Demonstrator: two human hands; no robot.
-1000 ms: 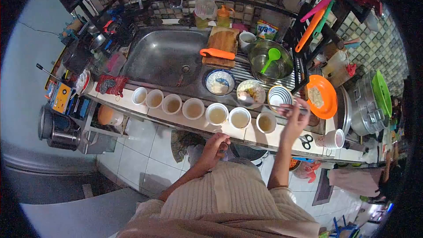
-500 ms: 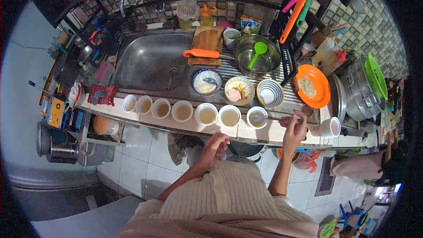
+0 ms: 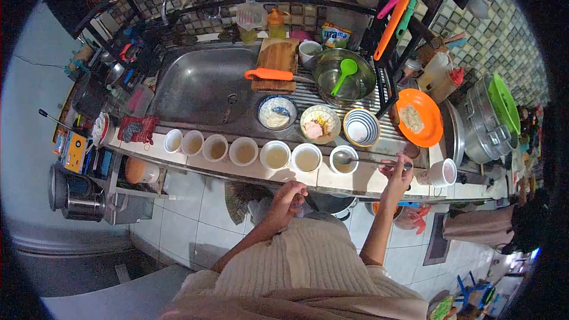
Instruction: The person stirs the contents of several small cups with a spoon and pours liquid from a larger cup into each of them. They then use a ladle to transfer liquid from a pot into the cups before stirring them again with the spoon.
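My right hand (image 3: 398,173) is closed around the handle end of a metal spoon (image 3: 368,160). The spoon's bowl rests inside the rightmost filled white cup (image 3: 344,168), which holds a cloudy pale liquid. To the left, several similar cups, among them one near the middle (image 3: 276,165), line the front of the counter with pale brownish liquid in them. Just below the counter edge, my left hand (image 3: 289,199) has its fingers curled in; whatever they may hold is hidden. A stack of white cups (image 3: 440,173) lies tilted to the right of my right hand.
Behind the cups stand a blue-rimmed bowl (image 3: 277,120) of white paste, a bowl (image 3: 327,133) with pink and yellow contents and a striped bowl (image 3: 361,135). Farther back are a pot (image 3: 326,91) with a green ladle (image 3: 345,74), an orange plate (image 3: 431,112) and a sink (image 3: 189,98).
My right hand has dipped slightly and its fingers have closed in on the spoon handle, which now shows more fully. My left hand stays about where it was.
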